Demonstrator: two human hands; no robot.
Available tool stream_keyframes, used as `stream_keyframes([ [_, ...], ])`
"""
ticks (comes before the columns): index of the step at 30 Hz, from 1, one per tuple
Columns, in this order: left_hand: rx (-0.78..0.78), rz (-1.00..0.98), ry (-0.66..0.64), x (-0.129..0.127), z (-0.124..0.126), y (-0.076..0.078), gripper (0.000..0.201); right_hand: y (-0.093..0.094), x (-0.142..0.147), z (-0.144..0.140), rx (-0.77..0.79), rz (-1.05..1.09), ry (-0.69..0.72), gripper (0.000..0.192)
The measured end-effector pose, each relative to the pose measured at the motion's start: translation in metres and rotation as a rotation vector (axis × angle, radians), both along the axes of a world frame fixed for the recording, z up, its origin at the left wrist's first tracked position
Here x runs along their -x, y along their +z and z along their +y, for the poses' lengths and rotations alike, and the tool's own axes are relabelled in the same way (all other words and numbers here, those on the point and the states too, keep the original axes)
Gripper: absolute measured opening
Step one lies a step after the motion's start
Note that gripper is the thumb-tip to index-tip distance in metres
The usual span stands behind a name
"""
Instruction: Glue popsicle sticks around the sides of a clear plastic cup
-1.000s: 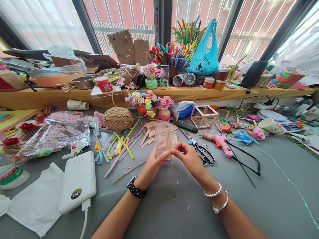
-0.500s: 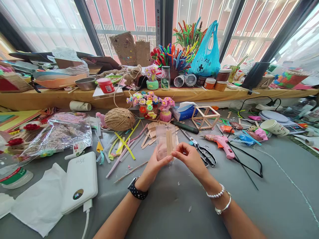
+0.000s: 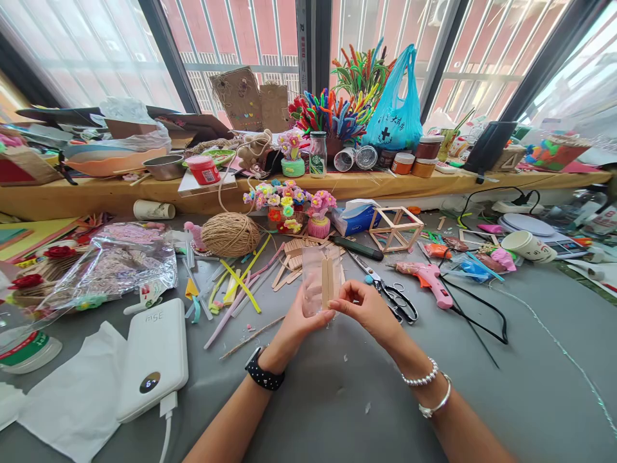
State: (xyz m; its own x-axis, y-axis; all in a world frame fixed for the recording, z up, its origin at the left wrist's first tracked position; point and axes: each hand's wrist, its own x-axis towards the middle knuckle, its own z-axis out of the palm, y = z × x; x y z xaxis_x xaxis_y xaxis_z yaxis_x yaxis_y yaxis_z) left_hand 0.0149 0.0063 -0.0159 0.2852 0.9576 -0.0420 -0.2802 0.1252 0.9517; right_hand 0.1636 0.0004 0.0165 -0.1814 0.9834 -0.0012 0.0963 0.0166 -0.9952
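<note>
My left hand [image 3: 303, 316] is closed around the lower part of a clear plastic sheet [image 3: 312, 273], its thumb along the bottom edge. Two wooden craft sticks [image 3: 327, 283] stand upright side by side against the sheet. My right hand [image 3: 369, 312] pinches the lower end of the sticks between thumb and forefinger. Behind the sheet, partly hidden by it, lies a pile of loose craft sticks [image 3: 294, 260]. To the right of my right hand are black-handled scissors [image 3: 393, 296] and a pink glue gun [image 3: 434, 283].
A ball of twine [image 3: 230, 233], colourful strips [image 3: 243, 283] and a white power bank [image 3: 157, 360] lie to the left. A cube frame of sticks [image 3: 396, 228] stands behind the scissors. Paper cups, a kitchen scale [image 3: 527, 226] and cables occupy the right. A crowded shelf [image 3: 376, 185] runs along the windows.
Both hands, the sheet and the sticks sit slightly lower in the picture, as the view shifts a little. The grip of each hand looks the same.
</note>
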Motion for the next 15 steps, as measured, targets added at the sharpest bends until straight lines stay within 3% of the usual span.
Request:
stream_keyframes([
  [10, -0.067, -0.027, -0.077, -0.001, -0.001, 0.005, 0.082, 0.002, -0.003, -0.002, -0.071, -0.136, -0.018, 0.034],
  [13, -0.072, -0.022, -0.091, -0.001, -0.003, 0.009, 0.078, 0.0, -0.002, -0.003, -0.197, -0.193, -0.127, 0.032],
  [15, -0.07, -0.026, -0.083, -0.001, -0.004, 0.01, 0.077, -0.002, -0.001, -0.004, -0.376, -0.264, -0.261, 0.036],
])
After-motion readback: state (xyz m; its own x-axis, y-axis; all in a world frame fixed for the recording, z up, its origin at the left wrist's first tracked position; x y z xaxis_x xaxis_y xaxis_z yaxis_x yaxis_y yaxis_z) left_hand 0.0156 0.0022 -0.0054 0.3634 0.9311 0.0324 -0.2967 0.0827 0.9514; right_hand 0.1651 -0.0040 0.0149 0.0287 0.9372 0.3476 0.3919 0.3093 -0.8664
